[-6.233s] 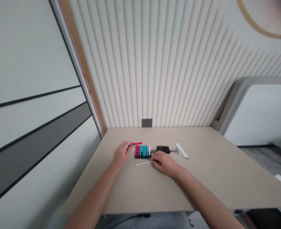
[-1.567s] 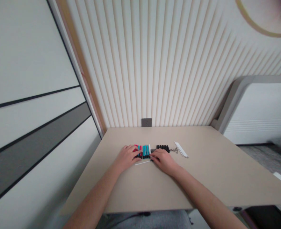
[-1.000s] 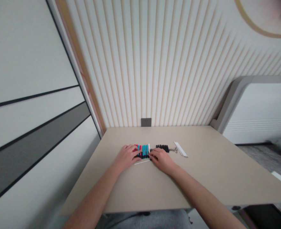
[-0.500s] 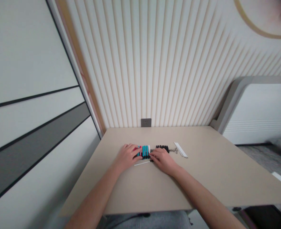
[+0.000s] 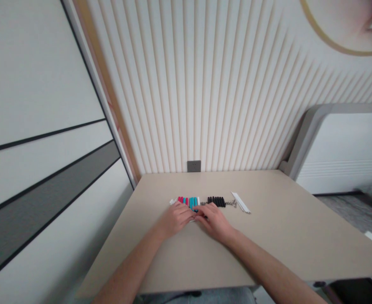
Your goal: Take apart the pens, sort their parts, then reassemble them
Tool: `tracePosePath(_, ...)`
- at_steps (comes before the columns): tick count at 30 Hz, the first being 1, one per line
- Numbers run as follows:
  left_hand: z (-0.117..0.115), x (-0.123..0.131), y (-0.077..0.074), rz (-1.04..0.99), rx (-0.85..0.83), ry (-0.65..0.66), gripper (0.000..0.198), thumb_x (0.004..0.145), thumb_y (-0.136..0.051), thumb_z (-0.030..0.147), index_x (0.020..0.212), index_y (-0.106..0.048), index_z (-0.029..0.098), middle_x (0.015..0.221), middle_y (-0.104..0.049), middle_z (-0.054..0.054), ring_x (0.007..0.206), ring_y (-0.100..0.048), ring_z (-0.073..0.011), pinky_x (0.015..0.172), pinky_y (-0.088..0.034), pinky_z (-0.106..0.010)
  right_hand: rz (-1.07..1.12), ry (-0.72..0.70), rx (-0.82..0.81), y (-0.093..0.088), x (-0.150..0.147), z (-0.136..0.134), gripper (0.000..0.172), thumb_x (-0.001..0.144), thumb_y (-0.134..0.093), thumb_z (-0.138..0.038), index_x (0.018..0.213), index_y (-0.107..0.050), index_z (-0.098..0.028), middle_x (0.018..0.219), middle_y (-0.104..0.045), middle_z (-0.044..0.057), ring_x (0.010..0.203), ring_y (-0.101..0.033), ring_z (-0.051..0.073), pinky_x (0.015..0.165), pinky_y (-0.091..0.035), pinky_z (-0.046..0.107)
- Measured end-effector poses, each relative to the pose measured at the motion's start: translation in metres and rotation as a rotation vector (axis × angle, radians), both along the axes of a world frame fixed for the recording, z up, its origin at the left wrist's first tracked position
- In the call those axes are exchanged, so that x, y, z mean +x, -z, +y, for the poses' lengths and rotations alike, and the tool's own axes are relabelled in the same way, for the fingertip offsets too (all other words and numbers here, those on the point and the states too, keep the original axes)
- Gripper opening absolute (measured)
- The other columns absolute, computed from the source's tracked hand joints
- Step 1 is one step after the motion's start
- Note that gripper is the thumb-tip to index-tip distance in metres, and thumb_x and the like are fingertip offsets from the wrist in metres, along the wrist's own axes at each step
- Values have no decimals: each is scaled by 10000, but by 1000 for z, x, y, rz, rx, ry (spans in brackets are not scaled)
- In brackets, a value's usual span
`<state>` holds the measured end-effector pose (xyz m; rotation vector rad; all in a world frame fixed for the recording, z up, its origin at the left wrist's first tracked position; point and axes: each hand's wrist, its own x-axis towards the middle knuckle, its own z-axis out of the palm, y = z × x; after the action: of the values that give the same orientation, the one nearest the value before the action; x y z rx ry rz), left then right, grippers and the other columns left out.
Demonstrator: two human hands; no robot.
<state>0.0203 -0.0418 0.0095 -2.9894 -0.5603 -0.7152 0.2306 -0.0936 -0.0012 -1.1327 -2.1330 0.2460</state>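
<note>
My left hand point(image 5: 176, 218) and my right hand point(image 5: 215, 219) meet at the fingertips over the table, just in front of a row of coloured tubes point(image 5: 186, 200). Both are closed. Between them shows a bit of a thin white stick point(image 5: 192, 220), mostly covered by the left fingers. Something small and dark peeks out at the right fingertips, too hidden to name. The tubes are red, blue and white, lying side by side; my left fingers cover their near ends. Right of them, beyond my right hand, lies a row of black tubes point(image 5: 217, 201).
Small grey metal pieces point(image 5: 232, 203) lie right of the black tubes, with more between the two rows. A bundle of white sticks point(image 5: 241, 202) rests farther right. Small white pieces point(image 5: 172, 202) lie at the left. The beige table point(image 5: 281, 236) meets a ribbed wall with a socket point(image 5: 194, 166).
My left hand has moved off the coloured tubes, nearer to me and rightward, to meet the right fingertips. The white stick in front is now mostly covered by the hands.
</note>
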Motion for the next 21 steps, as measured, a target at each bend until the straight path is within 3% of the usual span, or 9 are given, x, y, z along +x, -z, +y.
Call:
tracePosePath(6, 0, 2, 2, 21, 51, -40, 249, 999, -425, 271, 935, -647, 176, 836, -677, -47, 794, -578, -170, 788, -418, -321, 13, -2, -5, 4, -1, 2, 205, 952, -535, -306, 1119, -621, -224, 906, -698, 55, 841, -604, 193, 795, -434, 316)
tracePosePath(9, 3, -2, 0, 17, 69, -126, 259, 997, -422, 268, 908, -647, 176, 817, -674, -52, 799, -592, -177, 782, -416, -326, -14, -24, -5, 1, 4, 4, 186, 950, -537, -298, 1082, -644, -222, 945, -696, 59, 879, -601, 189, 810, -430, 314)
tracePosePath(11, 9, -10, -3, -14, 53, -256, 239, 989, -437, 283, 929, -646, 184, 852, -682, -59, 831, -606, -187, 788, -417, -330, -28, -26, 10, -2, 12, 5, 154, 942, -549, -289, 1009, -668, -217, 936, -694, 53, 894, -594, 186, 824, -426, 313)
tracePosePath(15, 24, -38, -5, -148, -13, -661, 219, 976, -430, 273, 934, -624, 180, 896, -679, -62, 853, -612, -193, 781, -432, -311, -88, -58, 11, -8, 33, 8, 162, 945, -546, -295, 930, -686, -216, 897, -692, 36, 886, -582, 175, 829, -424, 308)
tracePosePath(21, 31, -55, 3, 0, -60, -886, 186, 923, -480, 236, 856, -643, 176, 911, -645, -67, 890, -595, -210, 770, -424, -309, -158, -110, -48, -6, 38, 7, 162, 942, -547, -296, 937, -692, -222, 930, -689, 28, 933, -576, 181, 875, -419, 313)
